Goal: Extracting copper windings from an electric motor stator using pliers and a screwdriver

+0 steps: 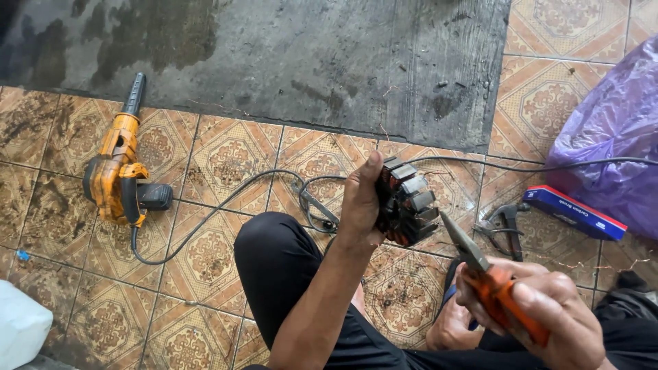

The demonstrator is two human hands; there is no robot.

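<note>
Head view: a round stator (409, 201) w/ copper windings is held up over the tiled floor (205, 260) by the left hand (361, 199), fingers clamped on its rim. Orange-handled pliers (490, 277) are gripped by the right hand (548, 315), fingers closed round the handles, tip just beside the stator. An orange blower (116, 171) w/ cord is seen lying well apart on the floor, a purple bag (613, 130) at far right.

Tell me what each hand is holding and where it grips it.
Left hand grips the round wound stator by its rim. Right hand holds the pointed pliers by their orange handles.
</note>
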